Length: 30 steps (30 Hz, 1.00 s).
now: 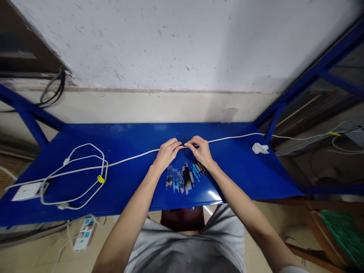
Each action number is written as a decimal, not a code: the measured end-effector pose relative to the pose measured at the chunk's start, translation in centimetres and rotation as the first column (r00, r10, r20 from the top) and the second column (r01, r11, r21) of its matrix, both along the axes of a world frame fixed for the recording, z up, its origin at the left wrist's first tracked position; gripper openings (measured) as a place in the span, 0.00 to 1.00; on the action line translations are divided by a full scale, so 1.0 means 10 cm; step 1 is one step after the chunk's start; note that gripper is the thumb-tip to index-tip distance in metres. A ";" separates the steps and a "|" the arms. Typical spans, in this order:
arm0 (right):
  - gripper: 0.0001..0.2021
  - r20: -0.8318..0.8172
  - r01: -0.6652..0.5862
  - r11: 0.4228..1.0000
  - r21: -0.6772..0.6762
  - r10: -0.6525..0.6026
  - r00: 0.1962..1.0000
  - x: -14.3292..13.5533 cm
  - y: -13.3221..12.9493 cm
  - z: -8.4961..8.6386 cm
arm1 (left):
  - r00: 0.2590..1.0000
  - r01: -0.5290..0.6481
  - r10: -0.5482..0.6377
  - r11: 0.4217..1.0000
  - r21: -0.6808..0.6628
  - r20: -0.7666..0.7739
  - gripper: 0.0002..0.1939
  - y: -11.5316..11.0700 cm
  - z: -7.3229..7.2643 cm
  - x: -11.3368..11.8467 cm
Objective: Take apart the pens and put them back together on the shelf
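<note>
My left hand [168, 152] and my right hand [201, 150] meet over the middle of the blue table [127, 140]. Fingertips of both are pinched on a slim dark pen part [184, 145], mostly covered by the fingers. Just below the hands lie pen pieces in groups: clear barrels [174, 178] with blue or dark ends, several dark pieces [187, 175] with pale tips, and short blue grips [195, 171] beside dark and grey ones. A white cable [133, 157] runs across the table behind the hands, partly hidden by them.
A coiled white cable [105, 163] with a yellow tag [100, 179] lies at the left, partly over a white box [27, 191]. A crumpled white tissue [260, 148] rests at the right. Blue frame bars [301, 85] rise at both ends; a speckled wall [170, 57] stands behind.
</note>
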State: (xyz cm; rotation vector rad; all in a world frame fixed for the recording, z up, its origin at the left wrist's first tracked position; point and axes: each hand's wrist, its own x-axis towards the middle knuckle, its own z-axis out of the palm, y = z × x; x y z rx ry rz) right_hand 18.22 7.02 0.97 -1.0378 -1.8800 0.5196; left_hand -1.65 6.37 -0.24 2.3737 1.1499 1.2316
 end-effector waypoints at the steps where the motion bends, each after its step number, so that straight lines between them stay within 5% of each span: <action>1: 0.18 0.005 0.005 1.000 -0.007 -0.005 1.000 0.00 0.00 0.01 | 1.000 0.008 -0.008 1.000 -0.001 -0.007 0.14 -0.01 0.00 0.00; 10: 0.15 -0.184 -0.111 0.987 -0.117 0.088 0.979 0.05 0.04 0.03 | 1.000 0.005 -0.005 1.000 -0.029 0.005 0.15 -0.04 0.00 0.07; 14: 0.11 -0.215 0.054 0.990 -0.127 -0.081 0.973 0.15 -0.07 0.12 | 0.993 -0.079 0.083 0.996 -0.047 0.084 0.15 0.00 -0.03 0.02; 18: 0.06 0.075 -0.029 0.992 -0.121 0.038 0.996 0.15 -0.44 0.24 | 0.975 -0.168 0.176 0.984 -0.065 0.137 0.15 0.05 -0.05 -0.03; 23: 0.06 0.505 -0.164 0.966 -0.202 0.246 0.827 0.02 -0.79 0.32 | 0.980 -0.150 0.154 0.988 -0.040 0.125 0.15 0.08 -0.07 -0.01; 30: 0.10 0.647 -0.107 0.968 -0.226 0.231 0.726 -0.10 -0.78 0.35 | 0.978 -0.192 0.193 0.981 -0.018 0.082 0.14 0.05 -0.06 -0.02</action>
